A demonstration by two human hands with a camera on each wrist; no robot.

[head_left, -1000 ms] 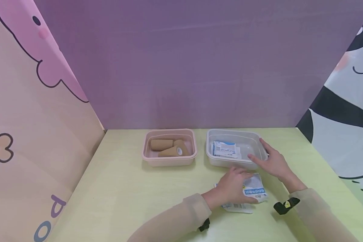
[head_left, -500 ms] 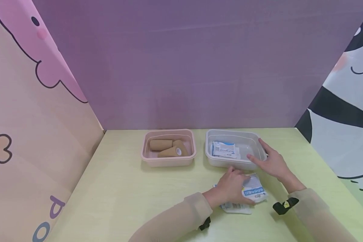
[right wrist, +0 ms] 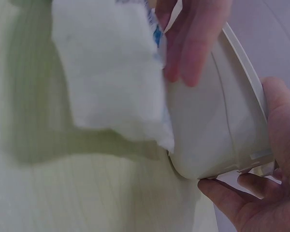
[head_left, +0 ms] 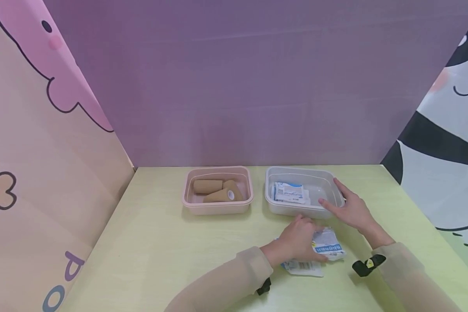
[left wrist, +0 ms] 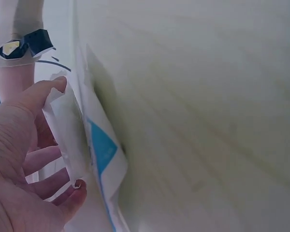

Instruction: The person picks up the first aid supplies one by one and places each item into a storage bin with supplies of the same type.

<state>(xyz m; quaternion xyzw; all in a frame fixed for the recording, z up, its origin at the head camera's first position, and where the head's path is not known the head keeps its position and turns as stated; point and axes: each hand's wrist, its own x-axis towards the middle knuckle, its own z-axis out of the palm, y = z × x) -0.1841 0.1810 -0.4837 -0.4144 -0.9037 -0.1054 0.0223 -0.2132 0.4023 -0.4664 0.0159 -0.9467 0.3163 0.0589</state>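
Observation:
My left hand [head_left: 298, 242] pinches a white-and-blue packet [head_left: 328, 247] by its edges, thumb on the near side and fingers on the far side. Under it lies a second flat white packet [head_left: 304, 268], partly hidden by the hand. The left wrist view shows the held packet [left wrist: 67, 130] between the thumb and fingertips. My right hand [head_left: 351, 210] grips the right end of a pale grey plastic bin [head_left: 274, 210], its thumb over the near rim. Inside that bin, at the left, lie white-and-blue packets [head_left: 290, 193] printed "Surgical".
Left of the grey bin stands a pink bin [head_left: 218, 209] with several tan rolls [head_left: 208, 186] in it. Both bins sit on the pale yellow table [head_left: 152, 242], near a purple back panel [head_left: 234, 86]. Printed panels rise at both sides.
The left thumb and fingers have drawn slightly closer together on the packet, and its far edge looks more bent. The lower packet has shifted slightly left. The right hand stays on the bin.

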